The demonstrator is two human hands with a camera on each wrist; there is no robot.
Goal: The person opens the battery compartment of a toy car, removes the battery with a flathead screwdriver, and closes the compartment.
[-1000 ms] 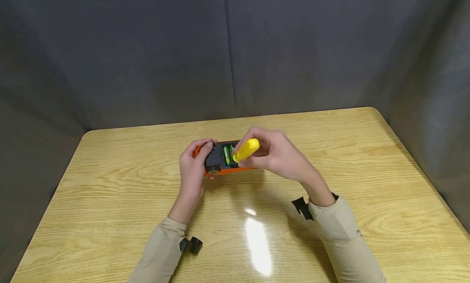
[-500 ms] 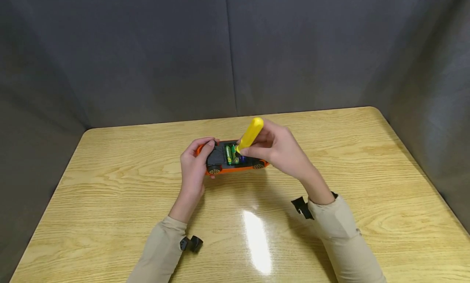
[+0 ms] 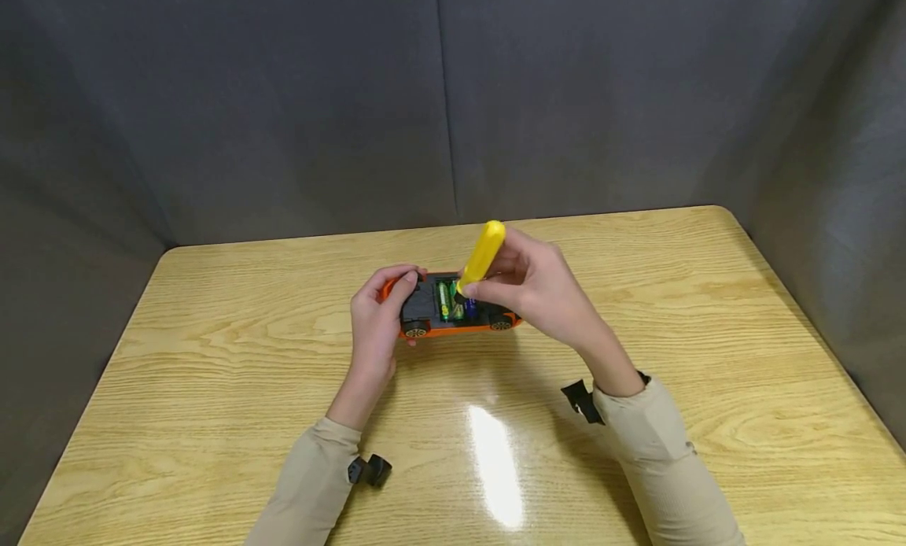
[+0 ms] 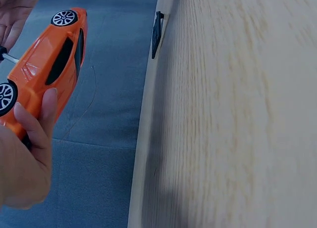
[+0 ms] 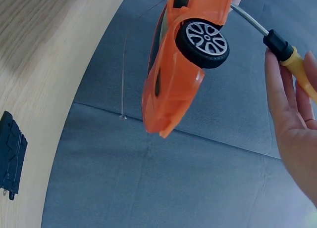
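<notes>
Held upside down in my left hand (image 3: 375, 318) is an orange toy car (image 3: 418, 300), its black underside facing up in the head view. Batteries (image 3: 443, 300), green and one blue, lie in its uncovered compartment. My right hand (image 3: 541, 290) pinches a yellow-handled screwdriver (image 3: 483, 255), handle leaning up and away, its lower end at the batteries. In the right wrist view the metal shaft (image 5: 250, 21) runs toward the car's underside, the tip hidden behind the body. The left wrist view shows left fingers (image 4: 37, 129) against the car's orange side.
A small black plastic cover (image 5: 12, 154) lies on the wooden table (image 3: 212, 373) near its far edge, hidden in the head view. Grey curtains (image 3: 297, 113) hang behind and at both sides. Black wrist mounts (image 3: 370, 471) stick out from the beige sleeves.
The screwdriver has swung more upright, its handle end moving away from me. The right hand has shifted slightly right, uncovering more batteries and a wheel. The left hand and car moved slightly right.
</notes>
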